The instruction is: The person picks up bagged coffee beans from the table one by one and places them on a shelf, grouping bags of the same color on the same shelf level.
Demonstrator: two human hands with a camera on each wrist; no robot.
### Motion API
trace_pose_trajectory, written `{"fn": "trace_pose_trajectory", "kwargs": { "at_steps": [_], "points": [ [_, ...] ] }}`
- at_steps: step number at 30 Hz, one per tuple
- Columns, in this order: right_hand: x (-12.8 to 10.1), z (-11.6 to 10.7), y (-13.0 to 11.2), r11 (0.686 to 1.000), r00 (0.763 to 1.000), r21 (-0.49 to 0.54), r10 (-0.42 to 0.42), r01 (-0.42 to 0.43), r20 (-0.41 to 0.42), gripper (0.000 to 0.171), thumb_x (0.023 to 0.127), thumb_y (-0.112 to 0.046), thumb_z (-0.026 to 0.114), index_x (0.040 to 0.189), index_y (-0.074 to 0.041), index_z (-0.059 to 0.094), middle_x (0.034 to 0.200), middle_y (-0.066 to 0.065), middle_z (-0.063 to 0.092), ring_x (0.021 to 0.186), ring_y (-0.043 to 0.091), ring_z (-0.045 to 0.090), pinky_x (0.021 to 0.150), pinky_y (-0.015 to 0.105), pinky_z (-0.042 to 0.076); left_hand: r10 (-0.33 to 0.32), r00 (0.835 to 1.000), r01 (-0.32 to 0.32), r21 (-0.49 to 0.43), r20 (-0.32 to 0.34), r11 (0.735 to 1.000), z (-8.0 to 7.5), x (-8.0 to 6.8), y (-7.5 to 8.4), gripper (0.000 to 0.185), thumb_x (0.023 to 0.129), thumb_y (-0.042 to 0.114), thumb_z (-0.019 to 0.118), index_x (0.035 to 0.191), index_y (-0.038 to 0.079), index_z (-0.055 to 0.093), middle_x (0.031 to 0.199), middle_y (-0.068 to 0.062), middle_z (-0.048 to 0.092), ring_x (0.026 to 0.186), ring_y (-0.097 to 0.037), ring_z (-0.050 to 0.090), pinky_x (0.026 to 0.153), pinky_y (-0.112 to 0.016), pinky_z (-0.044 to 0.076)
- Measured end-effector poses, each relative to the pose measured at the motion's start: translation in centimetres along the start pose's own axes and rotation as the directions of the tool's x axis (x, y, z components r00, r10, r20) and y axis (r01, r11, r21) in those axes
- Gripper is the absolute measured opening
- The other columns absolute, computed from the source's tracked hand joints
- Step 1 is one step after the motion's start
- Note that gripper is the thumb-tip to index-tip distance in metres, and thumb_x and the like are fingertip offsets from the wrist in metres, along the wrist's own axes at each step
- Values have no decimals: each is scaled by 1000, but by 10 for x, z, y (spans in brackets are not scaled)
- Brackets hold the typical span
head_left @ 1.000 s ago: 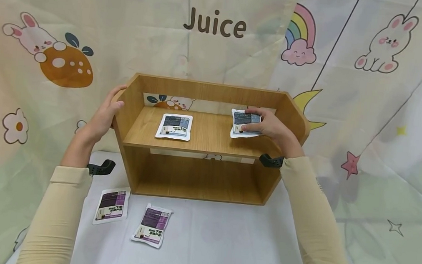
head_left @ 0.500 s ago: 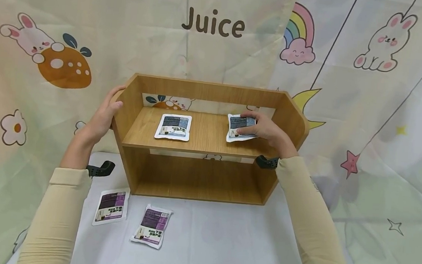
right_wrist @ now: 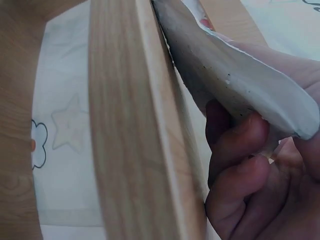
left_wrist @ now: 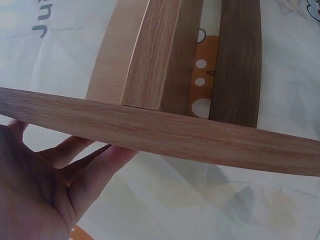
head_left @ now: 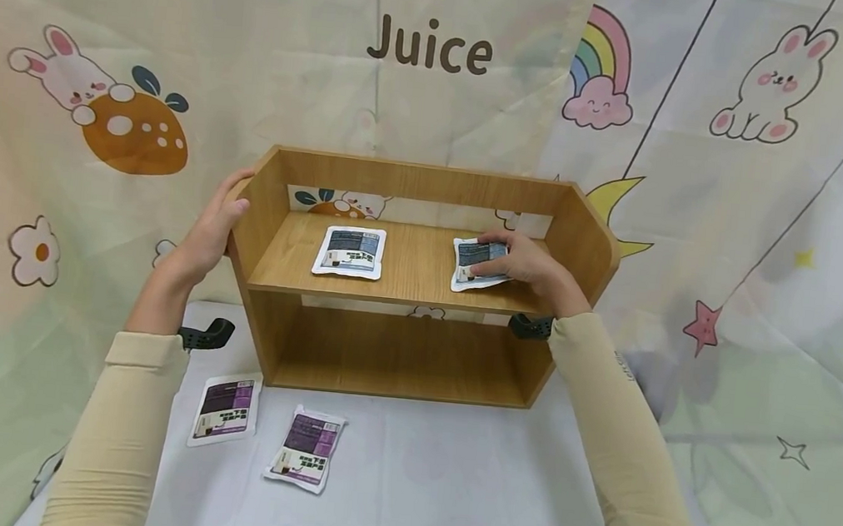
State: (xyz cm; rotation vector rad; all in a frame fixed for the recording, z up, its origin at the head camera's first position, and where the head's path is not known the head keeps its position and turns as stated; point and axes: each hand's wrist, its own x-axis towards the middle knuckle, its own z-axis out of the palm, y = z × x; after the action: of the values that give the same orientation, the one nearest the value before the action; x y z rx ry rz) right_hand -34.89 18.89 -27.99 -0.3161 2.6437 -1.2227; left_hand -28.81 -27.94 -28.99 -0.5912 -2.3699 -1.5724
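Note:
My right hand [head_left: 523, 262] pinches a white pouch with a blue label [head_left: 472, 266] at the right of the wooden shelf's [head_left: 419, 289] upper board. In the right wrist view the pouch's plain silvery back [right_wrist: 235, 75] is tilted, its lower side close to the board edge, with curled fingers [right_wrist: 242, 137] under it. A second blue-labelled pouch [head_left: 350, 252] lies flat on the left of the upper board. My left hand [head_left: 208, 232] rests against the outside of the shelf's left side panel [left_wrist: 160, 131], its fingers fairly straight there.
Two purple-labelled pouches, one near the shelf's left foot [head_left: 225, 409] and another in front [head_left: 305, 450], lie on the white table [head_left: 432, 481]. The shelf's lower compartment [head_left: 398, 357] faces me. A printed cloth [head_left: 296, 60] hangs behind.
My right hand has lowered the blue-labelled pouch toward the upper board and moved slightly left with it. The left hand stays at the side panel.

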Motion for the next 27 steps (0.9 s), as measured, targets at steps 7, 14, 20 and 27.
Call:
{"fn": "trace_pose_trajectory", "kwargs": {
  "at_steps": [7, 14, 20, 27],
  "points": [
    [2, -5, -1, 999, 1000, -39, -16, 16, 1, 71, 77, -35, 83, 138, -18, 52, 141, 11, 36, 119, 31, 35, 102, 49, 28, -7, 1000, 7, -4, 5, 1000, -1, 6, 2, 55, 101, 41, 27, 153, 33, 13, 148, -11, 22, 124, -40, 34, 85, -58, 37],
    [0, -2, -1, 995, 999, -96, -19, 16, -30, 76, 76, -39, 83, 140, -15, 49, 144, 14, 36, 120, 32, 37, 103, 51, 28, -22, 1000, 22, 9, 3, 1000, -2, 6, 1, 54, 101, 43, 26, 153, 34, 13, 147, -12, 22, 123, -41, 35, 84, -56, 38],
    [-7, 3, -2, 989, 998, -148, -25, 17, -51, 74, 79, -38, 80, 141, -13, 49, 145, 16, 38, 116, 32, 40, 101, 50, 31, -24, 1000, 24, -5, 3, 1000, -1, 1, -1, 55, 101, 41, 27, 153, 33, 13, 148, -11, 22, 123, -40, 35, 84, -55, 39],
    [-12, 9, 0, 985, 998, -172, -26, 15, -60, 73, 80, -40, 79, 141, -13, 50, 142, 15, 42, 114, 31, 43, 99, 48, 34, -19, 1000, 19, -3, -1, 1000, 1, -4, -2, 55, 101, 40, 28, 153, 31, 14, 149, -12, 21, 125, -41, 34, 87, -64, 36]
  ]
}}
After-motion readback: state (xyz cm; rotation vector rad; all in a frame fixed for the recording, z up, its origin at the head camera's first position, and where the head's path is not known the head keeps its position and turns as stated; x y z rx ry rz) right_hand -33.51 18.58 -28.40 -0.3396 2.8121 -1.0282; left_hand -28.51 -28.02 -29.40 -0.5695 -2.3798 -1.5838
